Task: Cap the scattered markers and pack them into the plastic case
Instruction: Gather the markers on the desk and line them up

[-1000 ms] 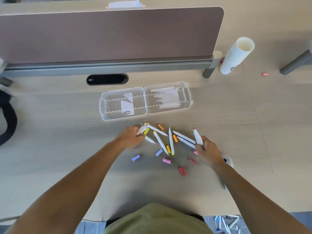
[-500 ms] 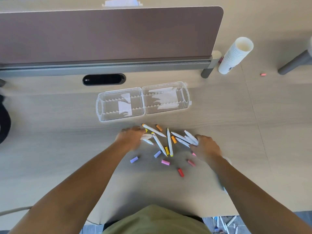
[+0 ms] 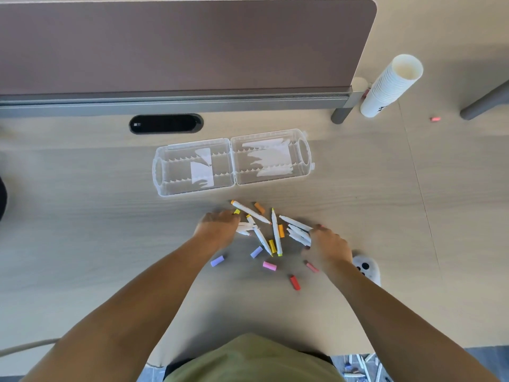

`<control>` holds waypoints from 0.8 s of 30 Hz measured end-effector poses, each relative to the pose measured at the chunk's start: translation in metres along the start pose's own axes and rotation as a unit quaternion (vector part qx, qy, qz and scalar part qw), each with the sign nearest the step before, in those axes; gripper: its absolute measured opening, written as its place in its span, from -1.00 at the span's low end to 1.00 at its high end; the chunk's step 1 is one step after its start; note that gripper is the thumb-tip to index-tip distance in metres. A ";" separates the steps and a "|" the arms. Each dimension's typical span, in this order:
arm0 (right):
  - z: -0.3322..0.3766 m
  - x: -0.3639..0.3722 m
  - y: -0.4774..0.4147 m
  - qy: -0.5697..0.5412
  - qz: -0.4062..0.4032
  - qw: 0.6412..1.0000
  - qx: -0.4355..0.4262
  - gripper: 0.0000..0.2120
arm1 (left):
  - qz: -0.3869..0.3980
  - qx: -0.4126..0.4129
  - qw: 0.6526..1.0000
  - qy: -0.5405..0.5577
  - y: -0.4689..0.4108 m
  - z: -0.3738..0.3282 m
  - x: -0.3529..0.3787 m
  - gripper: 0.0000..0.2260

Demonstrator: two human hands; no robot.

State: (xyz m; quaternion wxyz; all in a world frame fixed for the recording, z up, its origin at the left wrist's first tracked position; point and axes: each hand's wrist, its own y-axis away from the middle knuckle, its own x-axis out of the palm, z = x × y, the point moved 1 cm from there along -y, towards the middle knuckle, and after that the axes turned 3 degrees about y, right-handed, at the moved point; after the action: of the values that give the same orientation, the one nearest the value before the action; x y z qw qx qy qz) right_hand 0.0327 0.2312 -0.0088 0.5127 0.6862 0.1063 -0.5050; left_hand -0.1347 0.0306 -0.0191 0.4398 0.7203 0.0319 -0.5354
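Fingers [image 3: 232, 220] of the left hand [image 3: 217, 228] curl round white markers [image 3: 245, 228]; those of the right hand [image 3: 327, 249] curl over a marker bundle [image 3: 298, 232], grip unclear, with the open plastic case [image 3: 176, 175] beyond.

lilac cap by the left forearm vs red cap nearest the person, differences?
Colour: the lilac cap is pale purple, the red cap bright red. Pose: the lilac cap lies nearly crosswise, the red cap points roughly toward the person. Place: the lilac cap sits beside the left forearm, the red cap between both arms. Shared: both lie loose on the table, off any marker.
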 end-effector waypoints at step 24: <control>-0.009 -0.013 -0.029 -0.031 -0.056 0.998 -0.026 -0.75 | -0.028 0.058 0.998 0.019 -0.034 -0.010 -0.047 -0.68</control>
State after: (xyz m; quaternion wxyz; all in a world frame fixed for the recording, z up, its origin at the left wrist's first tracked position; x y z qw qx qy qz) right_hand 0.0128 0.2558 -0.0160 0.5044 0.6495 0.1419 -0.5510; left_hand -0.1651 0.0778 -0.0018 0.3819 0.7536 0.0294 -0.5342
